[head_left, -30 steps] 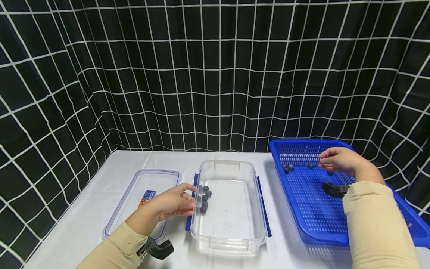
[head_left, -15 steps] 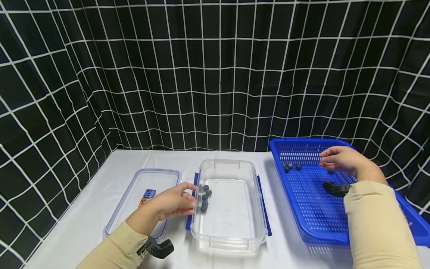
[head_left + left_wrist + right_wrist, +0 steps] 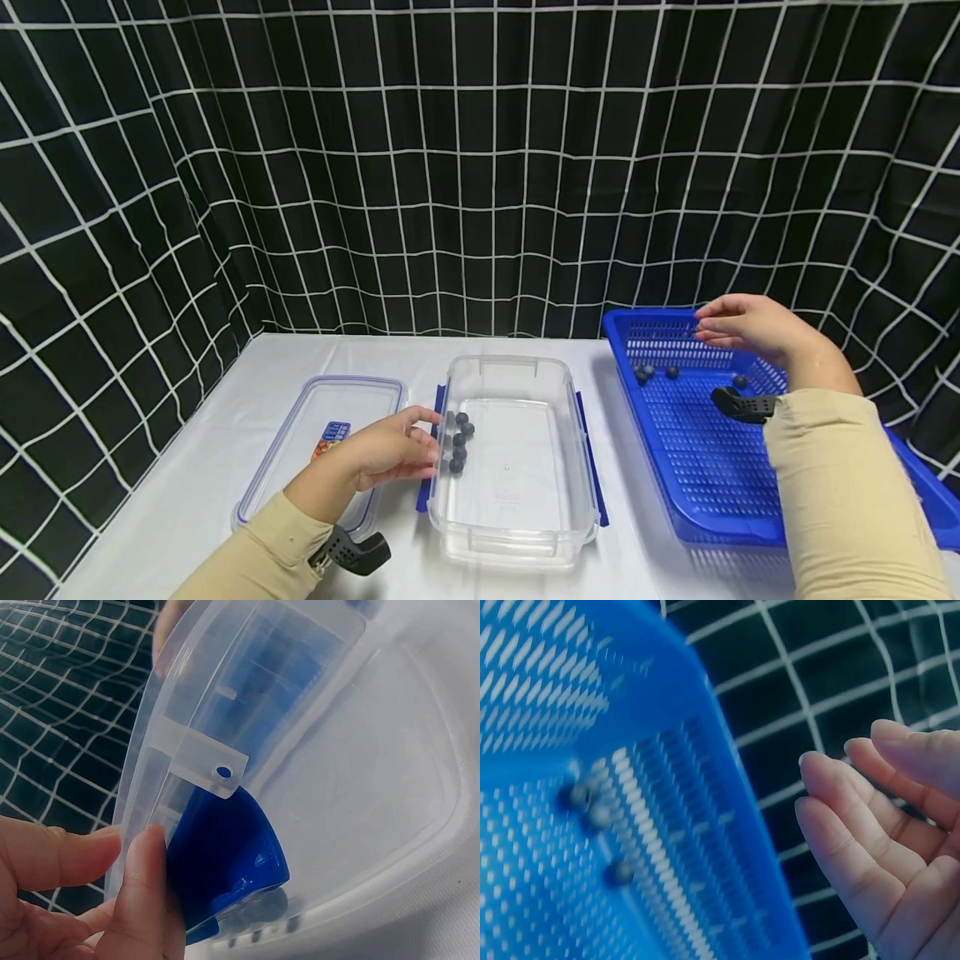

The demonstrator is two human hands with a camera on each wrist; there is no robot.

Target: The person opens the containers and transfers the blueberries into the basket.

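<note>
My left hand [image 3: 390,451] pinches the clear box [image 3: 517,454], maybe to steady it; at frame right, my right hand [image 3: 753,327] hangs empty.

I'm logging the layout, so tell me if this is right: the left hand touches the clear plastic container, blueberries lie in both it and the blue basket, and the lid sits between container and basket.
The lid is misplaced: the head view shows it left of the clear plastic container, which stands between lid and blue basket. The rest is right.
</note>
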